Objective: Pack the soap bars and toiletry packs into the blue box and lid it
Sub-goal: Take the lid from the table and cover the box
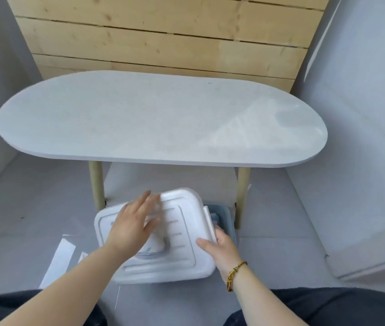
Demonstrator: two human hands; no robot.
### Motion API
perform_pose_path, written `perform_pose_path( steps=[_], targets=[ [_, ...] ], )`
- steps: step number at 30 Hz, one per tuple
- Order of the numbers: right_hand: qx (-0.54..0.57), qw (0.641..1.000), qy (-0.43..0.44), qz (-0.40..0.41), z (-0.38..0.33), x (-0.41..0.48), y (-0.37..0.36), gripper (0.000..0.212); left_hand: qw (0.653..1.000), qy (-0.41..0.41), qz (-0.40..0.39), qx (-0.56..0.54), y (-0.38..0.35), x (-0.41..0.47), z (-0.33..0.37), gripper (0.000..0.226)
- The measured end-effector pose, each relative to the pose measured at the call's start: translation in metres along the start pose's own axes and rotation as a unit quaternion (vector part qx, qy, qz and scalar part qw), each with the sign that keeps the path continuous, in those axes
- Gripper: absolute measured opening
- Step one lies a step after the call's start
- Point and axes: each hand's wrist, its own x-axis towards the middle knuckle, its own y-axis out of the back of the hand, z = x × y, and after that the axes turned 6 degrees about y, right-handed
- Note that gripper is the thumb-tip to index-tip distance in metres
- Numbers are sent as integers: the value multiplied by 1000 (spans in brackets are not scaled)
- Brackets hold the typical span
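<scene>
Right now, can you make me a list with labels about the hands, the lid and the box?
left hand: flat on top of the white lid, fingers straight
right hand: grips the lid's right edge, thumb on top
white lid: over the blue box, askew
blue box: on the floor, only its right rim shows
contents: hidden by the lid
table: white, oval, beyond the box

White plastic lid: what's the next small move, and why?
Probably twist the white ribbed plastic lid square with the blue plastic box and shift it right before pressing down. The lid lies skewed and the box's rim shows past its right edge. The left hand rests flat on top; the right hand grips the right edge.
</scene>
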Motion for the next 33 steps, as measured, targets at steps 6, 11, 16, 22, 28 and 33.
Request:
perform_pose_path(
  steps=[6,11,16,22,28,33],
  targets=[
    [105,989,-69,74,17,36,39,14,987,126,-65,82,-46,4,-37,63],
    [29,986,-72,149,33,55,57,25,950,266,-136,90,-63,14,-58,77],
    [-148,967,-80,191,53,73,56,25,940,269,-195,76,-86,15,-68,77],
    [-216,957,-96,166,71,77,53,51,942,258,-209,57,-98,22,-75,77],
    [-144,974,-97,143,86,75,49,54,949,235,-204,40,-102,20,-81,79],
    [-43,971,-184,149,83,81,61,71,956,253,-101,-106,-102,25,-78,65]
  ],
)
